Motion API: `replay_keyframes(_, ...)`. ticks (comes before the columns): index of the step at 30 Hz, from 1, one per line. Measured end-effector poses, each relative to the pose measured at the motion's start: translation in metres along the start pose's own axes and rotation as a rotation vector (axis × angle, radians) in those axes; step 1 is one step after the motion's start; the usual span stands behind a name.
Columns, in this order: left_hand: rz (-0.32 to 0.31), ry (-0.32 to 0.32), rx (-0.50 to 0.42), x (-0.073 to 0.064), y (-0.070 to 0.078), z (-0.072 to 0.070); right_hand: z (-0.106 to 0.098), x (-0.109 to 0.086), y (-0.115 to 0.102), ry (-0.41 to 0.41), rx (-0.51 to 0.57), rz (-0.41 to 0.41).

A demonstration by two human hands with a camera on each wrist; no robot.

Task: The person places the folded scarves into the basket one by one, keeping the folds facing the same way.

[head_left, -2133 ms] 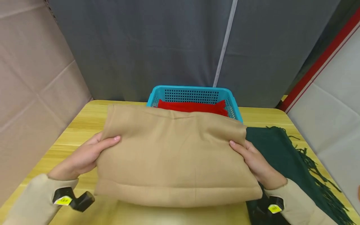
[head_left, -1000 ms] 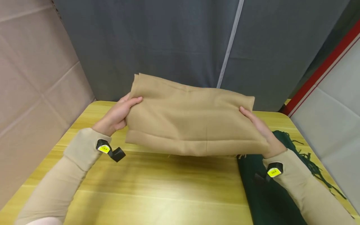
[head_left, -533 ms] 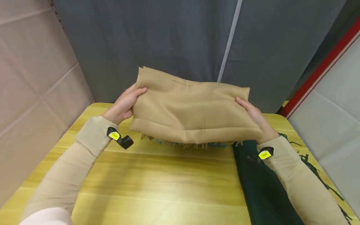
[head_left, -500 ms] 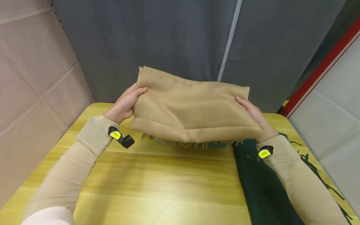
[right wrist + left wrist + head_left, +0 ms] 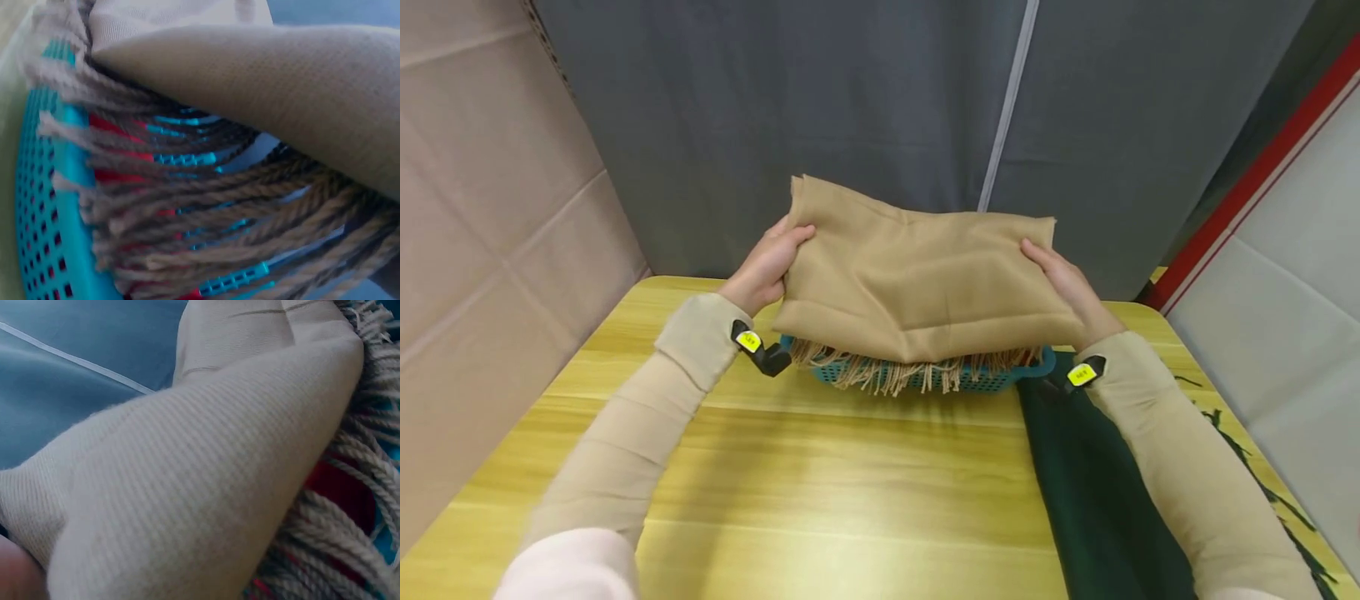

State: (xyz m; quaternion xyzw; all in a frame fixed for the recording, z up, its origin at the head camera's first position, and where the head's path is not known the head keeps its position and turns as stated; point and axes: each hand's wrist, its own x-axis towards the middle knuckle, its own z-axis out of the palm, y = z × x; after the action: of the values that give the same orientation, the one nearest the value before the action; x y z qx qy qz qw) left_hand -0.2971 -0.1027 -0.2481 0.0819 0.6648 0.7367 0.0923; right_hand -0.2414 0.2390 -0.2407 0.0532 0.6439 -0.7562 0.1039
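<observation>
A folded tan fringed scarf (image 5: pixel 925 275) is held above the blue plastic basket (image 5: pixel 992 382) in the head view. My left hand (image 5: pixel 767 267) grips its left end, thumb on top. At the right end my right hand (image 5: pixel 1066 287) pinches the cloth the same way. Tassels hang from the scarf's underside over the basket's near rim. In the right wrist view the scarf's fringe (image 5: pixel 250 206) crosses the basket rim (image 5: pixel 75 206). Red cloth (image 5: pixel 342 494) shows below the fringe in the left wrist view. Most of the basket's inside is hidden by the scarf.
A dark green fringed scarf (image 5: pixel 1090 475) lies on the right side of the wooden table (image 5: pixel 850 483). A grey curtain (image 5: pixel 775 100) stands behind the basket. Pale panels flank the table on both sides.
Both hands have carried the tan scarf forward, away from the body, to above the basket. Lately it sinks slightly nearer the basket, and the tassels now drape across the near rim.
</observation>
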Motion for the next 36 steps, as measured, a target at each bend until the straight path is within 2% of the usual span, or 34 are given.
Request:
replay_keyframes(4,-0.019,0.013,0.015,0.009,-0.008,0.005,-0.006,0.010,0.004,-0.009,0.010,-0.002)
replay_keyframes(8,-0.038,0.024,0.056,0.016,-0.015,0.006,-0.011,0.019,0.009,-0.005,-0.047,-0.005)
replay_keyframes(15,-0.074,0.035,0.111,0.026,-0.023,0.007,-0.019,0.033,0.014,0.008,-0.275,-0.049)
replay_keyframes(19,-0.095,0.026,0.202,0.031,-0.027,0.009,-0.022,0.044,0.017,0.011,-0.401,-0.072)
replay_keyframes(26,-0.117,-0.028,0.411,0.034,-0.039,0.012,-0.025,0.055,0.029,-0.026,-0.381,-0.034)
replay_keyframes(31,-0.120,-0.032,0.458,0.032,-0.043,0.010,-0.027,0.057,0.032,-0.052,-0.424,-0.029)
replay_keyframes(36,-0.111,-0.034,0.470,0.033,-0.044,0.008,-0.029,0.060,0.032,-0.036,-0.474,-0.030)
